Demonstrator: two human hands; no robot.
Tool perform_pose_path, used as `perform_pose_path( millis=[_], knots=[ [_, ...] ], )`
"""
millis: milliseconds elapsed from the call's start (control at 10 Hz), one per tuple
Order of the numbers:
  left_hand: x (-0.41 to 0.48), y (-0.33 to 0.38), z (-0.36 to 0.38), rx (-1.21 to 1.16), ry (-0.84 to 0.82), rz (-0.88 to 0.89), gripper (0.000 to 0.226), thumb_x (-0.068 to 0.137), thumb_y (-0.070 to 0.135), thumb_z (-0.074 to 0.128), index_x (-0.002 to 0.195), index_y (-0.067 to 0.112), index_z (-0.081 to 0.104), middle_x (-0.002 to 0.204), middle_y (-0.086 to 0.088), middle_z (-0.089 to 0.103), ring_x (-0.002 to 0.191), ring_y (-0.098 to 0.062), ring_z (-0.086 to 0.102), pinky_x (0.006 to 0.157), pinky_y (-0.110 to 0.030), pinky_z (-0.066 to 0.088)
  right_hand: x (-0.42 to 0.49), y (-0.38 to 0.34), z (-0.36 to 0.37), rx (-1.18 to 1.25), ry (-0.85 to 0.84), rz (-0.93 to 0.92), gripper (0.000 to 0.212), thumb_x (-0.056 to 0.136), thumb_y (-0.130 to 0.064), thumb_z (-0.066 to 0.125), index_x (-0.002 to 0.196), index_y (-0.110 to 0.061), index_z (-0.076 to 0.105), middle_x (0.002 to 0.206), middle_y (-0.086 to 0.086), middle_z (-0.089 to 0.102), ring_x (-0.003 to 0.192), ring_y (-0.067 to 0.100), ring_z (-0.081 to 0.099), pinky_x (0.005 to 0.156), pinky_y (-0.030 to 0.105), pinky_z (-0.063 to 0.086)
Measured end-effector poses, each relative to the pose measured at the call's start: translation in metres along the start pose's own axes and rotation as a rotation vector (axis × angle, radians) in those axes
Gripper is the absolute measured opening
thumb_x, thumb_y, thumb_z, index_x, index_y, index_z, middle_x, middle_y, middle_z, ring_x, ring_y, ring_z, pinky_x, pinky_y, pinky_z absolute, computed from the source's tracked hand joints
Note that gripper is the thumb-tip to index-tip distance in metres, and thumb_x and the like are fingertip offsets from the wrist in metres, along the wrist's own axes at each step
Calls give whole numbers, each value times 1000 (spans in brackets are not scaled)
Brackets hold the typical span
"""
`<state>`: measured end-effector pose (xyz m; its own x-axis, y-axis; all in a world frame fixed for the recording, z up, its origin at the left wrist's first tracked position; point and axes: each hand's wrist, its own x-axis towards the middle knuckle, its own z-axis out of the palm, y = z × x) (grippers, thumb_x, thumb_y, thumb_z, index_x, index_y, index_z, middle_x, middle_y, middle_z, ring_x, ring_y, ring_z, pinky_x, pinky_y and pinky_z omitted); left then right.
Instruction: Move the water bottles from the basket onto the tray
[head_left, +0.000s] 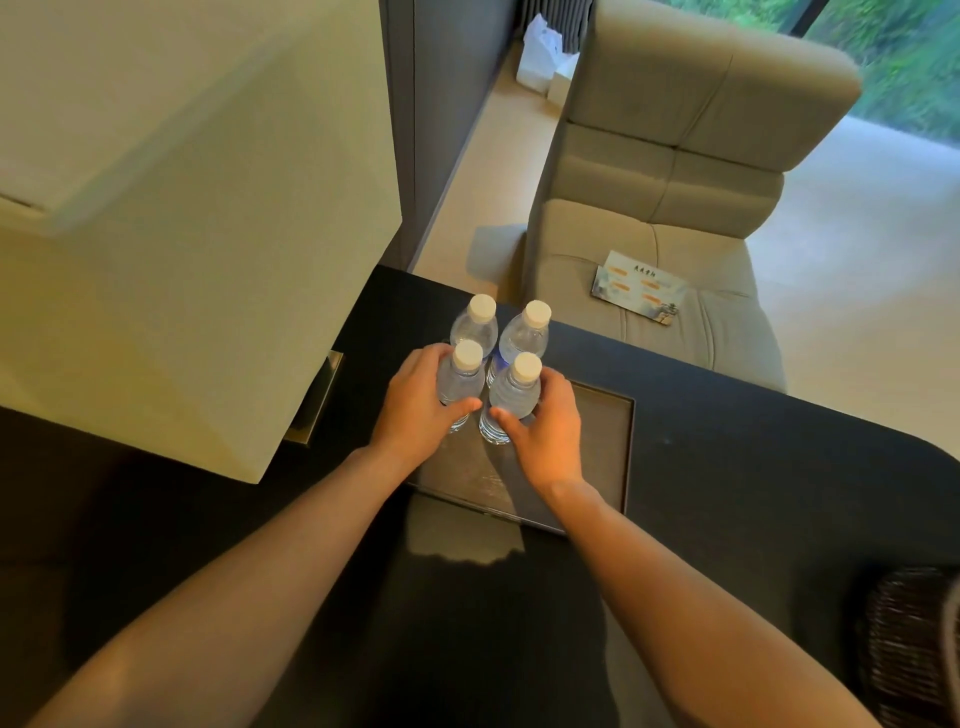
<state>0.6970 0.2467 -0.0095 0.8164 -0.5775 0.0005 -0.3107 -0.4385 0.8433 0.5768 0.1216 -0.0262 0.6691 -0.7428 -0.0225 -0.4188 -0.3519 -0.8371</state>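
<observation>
Several clear water bottles with white caps stand upright in a tight cluster at the far left corner of a dark rectangular tray (597, 441). My left hand (415, 410) is wrapped around the near left bottle (460, 376). My right hand (548, 431) is wrapped around the near right bottle (514, 392). Two more bottles, the far left one (475, 325) and the far right one (524, 332), stand just behind them, untouched. The dark woven basket (909, 644) shows at the lower right edge, and I cannot see inside it.
The tray lies on a black table (727, 415) with a rounded right corner. A large pale lampshade (182, 208) overhangs the table on the left. A beige armchair (675, 182) with a printed card (639, 288) on its seat stands beyond the table.
</observation>
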Motion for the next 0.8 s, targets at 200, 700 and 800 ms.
perform_pose_path(
  millis=[200,700,800],
  knots=[
    [4,1,1,-1,-6,8,69,76,22,88,136,18,53,137,-7,59,125,-22,57,102,-44,52,4,-2,2,19,-2,4,66,84,-25,84,139,-23,48,138,0,56,126,15,55,107,37,47],
    [-9,-3,4,-9,26,5,85,78,28,87,149,21,40,149,-5,49,132,-15,48,101,-33,44,-6,-2,-4,51,-25,2,83,80,-28,87,147,-28,39,149,-2,48,134,14,49,103,27,38],
    [-27,-4,3,25,43,-78,90,80,31,85,154,19,35,153,-8,46,139,-24,46,105,-39,45,-27,3,-13,12,-40,43,90,81,-37,84,153,-28,31,157,-1,41,139,16,44,106,31,38]
  ],
)
